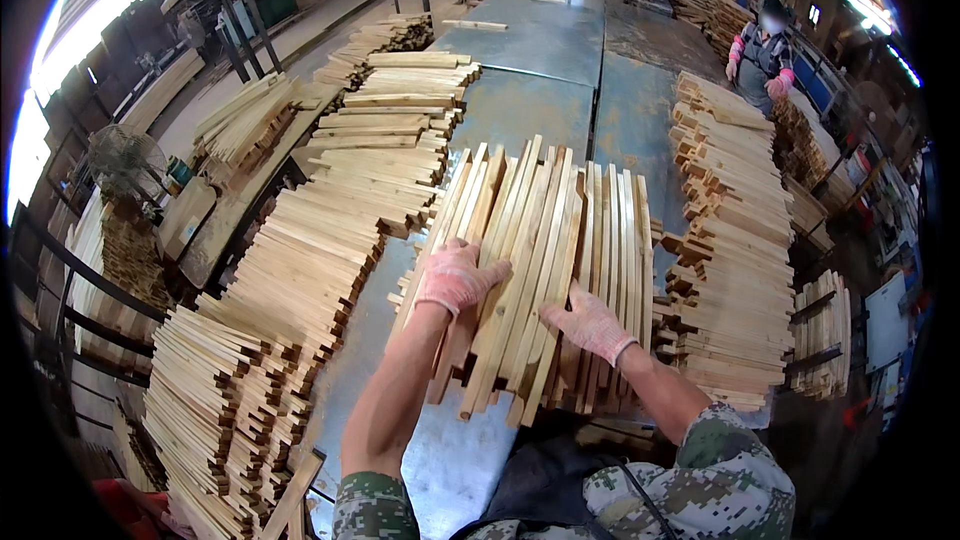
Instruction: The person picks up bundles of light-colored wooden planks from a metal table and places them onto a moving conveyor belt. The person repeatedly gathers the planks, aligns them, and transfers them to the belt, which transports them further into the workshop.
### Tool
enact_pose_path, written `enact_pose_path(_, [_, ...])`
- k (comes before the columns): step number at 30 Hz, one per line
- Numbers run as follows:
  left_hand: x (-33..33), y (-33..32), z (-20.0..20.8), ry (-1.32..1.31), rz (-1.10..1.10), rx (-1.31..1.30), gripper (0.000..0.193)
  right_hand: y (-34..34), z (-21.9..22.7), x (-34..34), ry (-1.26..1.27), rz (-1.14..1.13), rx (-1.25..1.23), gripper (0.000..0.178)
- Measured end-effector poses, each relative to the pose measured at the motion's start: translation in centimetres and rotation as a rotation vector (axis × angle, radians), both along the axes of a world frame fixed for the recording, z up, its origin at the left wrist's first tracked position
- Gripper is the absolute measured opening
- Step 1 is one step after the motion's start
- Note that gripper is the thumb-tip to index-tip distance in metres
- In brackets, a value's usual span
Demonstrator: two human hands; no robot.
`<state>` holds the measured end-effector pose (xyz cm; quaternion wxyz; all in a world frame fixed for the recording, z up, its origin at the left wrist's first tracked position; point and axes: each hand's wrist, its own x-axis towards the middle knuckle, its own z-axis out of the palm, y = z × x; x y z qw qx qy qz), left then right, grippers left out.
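1. A loose bundle of wooden strips [525, 250] lies on the metal table [530, 105], close to the person.
2. The gloved left hand [460, 278] rests on its left part, thumb spread from the fingers.
3. The gloved right hand [590, 325] touches strips farther right; whether its fingers pinch any, I cannot tell.
4. A left row [300, 250] and right row [735, 250] of strips flank the bundle.
5. Beyond stands a co-worker [757, 62].

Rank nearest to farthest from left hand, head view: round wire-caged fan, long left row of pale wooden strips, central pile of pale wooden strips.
From the left hand:
1. Central pile, directly under it.
2. Left row, to its left.
3. Fan, far left, beyond the row.
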<state>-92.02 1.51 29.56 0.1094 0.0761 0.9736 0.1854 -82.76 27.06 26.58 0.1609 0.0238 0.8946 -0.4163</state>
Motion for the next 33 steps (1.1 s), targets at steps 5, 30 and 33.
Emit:
enact_pose_path(5, [0.1,0.6,-1.7,0.096,0.063,0.102,0.084,0.8,1.7,0.0,-0.057,0.018,0.051,0.085])
enact_pose_path(30, [2.7,3.2,1.7,0.001,0.203,0.392,0.084,3.4,5.9,-3.6,0.101,0.010,0.217,0.093])
enact_pose_path(33, [4.0,4.8,3.8,-0.081,0.226,0.782,0.067,6.7,10.9,-7.6,0.208,0.176,0.334,0.093])
